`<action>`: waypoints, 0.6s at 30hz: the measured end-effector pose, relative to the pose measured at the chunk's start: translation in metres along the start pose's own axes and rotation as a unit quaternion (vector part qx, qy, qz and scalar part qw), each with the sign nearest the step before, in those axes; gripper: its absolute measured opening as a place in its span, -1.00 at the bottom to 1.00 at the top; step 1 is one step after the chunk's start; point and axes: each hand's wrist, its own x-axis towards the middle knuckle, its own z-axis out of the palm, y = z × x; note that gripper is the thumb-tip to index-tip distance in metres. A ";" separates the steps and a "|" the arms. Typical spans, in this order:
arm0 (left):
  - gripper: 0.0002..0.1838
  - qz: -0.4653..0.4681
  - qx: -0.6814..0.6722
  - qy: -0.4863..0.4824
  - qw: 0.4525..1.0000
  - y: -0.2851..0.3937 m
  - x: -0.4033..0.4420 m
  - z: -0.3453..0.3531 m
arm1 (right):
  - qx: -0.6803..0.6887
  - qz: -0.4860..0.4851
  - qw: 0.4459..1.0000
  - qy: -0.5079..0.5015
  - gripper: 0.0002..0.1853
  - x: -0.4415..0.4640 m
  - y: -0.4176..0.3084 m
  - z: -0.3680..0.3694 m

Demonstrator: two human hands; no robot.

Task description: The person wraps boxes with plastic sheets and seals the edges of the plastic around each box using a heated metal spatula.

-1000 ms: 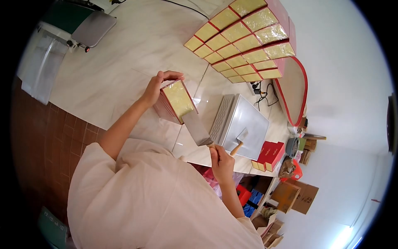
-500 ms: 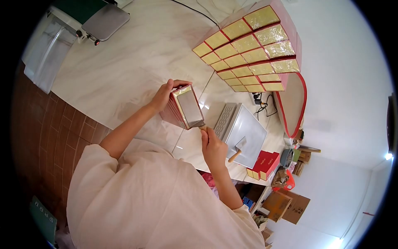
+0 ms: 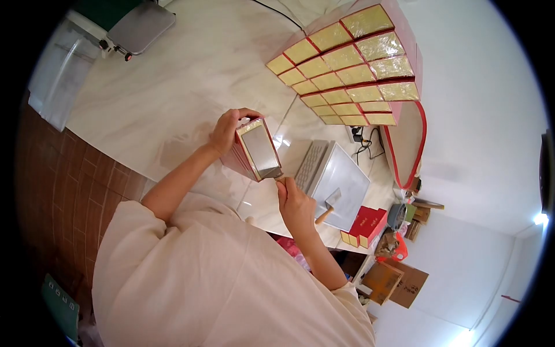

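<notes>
My left hand grips the far side of a red and yellow box that stands on the marble-patterned table. In my right hand is the handle of a metal scraper. Its flat blade lies over the box's yellow, film-wrapped end face. To the right a white metal-topped device carries a second scraper with a wooden handle.
A large stack of red and yellow boxes stands at the back. Small red boxes sit at the right, near cardboard boxes. A grey plate on a machine is at the upper left. Black cables lie behind the device.
The scraper blade has moved from the box's near edge onto its end face, with my right hand shifting left. The camera view has also shifted slightly.
</notes>
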 end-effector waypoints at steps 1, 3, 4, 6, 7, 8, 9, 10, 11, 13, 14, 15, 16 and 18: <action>-0.05 -0.009 -0.009 0.003 1.000 -0.002 0.000 0.000 | 0.008 0.008 1.000 -0.005 -0.79 0.001 -0.001 -0.002; -0.05 -0.020 -0.019 0.004 1.000 -0.003 0.001 0.002 | 0.002 0.014 1.000 -0.015 -0.79 0.006 -0.005 -0.004; -0.04 -0.025 -0.021 0.006 0.999 -0.002 0.001 0.002 | -0.001 0.018 1.000 -0.021 -0.79 0.008 -0.007 -0.003; -0.04 -0.034 -0.020 0.003 0.999 -0.001 0.000 0.001 | 0.006 0.019 1.000 -0.025 -0.79 0.007 -0.005 -0.002; -0.09 -0.028 -0.019 0.007 0.999 -0.002 0.000 0.001 | 0.010 0.015 0.999 -0.027 -0.79 0.005 -0.004 -0.002; -0.14 -0.021 -0.019 0.011 1.000 -0.002 0.000 0.000 | 0.011 0.020 0.999 -0.027 -0.79 0.002 -0.002 -0.002; -0.14 -0.023 -0.019 0.008 1.000 0.000 0.001 0.000 | 0.021 0.018 0.999 -0.024 -0.79 -0.001 0.001 -0.001; -0.13 -0.013 0.001 0.012 1.000 0.002 0.001 0.000 | 0.031 0.015 0.999 -0.023 -0.78 -0.003 0.003 -0.001; -0.13 -0.004 0.019 0.016 1.000 0.004 0.001 0.000 | 0.031 0.018 0.999 -0.026 -0.78 -0.004 0.003 -0.001; -0.13 -0.008 0.020 0.017 1.000 0.004 0.001 0.000 | 0.011 0.019 0.999 -0.035 -0.78 0.000 0.003 -0.001; -0.13 -0.009 0.023 0.019 1.000 0.004 0.002 0.000 | 0.010 0.025 0.999 -0.038 -0.78 0.004 0.002 -0.002; -0.13 -0.018 0.038 0.015 0.999 0.005 0.002 -0.001 | 0.013 0.030 0.999 -0.040 -0.79 0.008 -0.002 -0.005; -0.13 -0.020 0.036 0.008 0.999 0.001 0.001 0.000 | 0.017 0.036 0.998 -0.041 -0.79 0.009 -0.003 -0.006; -0.12 -0.016 -0.013 0.013 1.000 -0.004 0.001 0.001 | 0.029 0.034 0.999 -0.029 -0.78 0.003 0.002 -0.003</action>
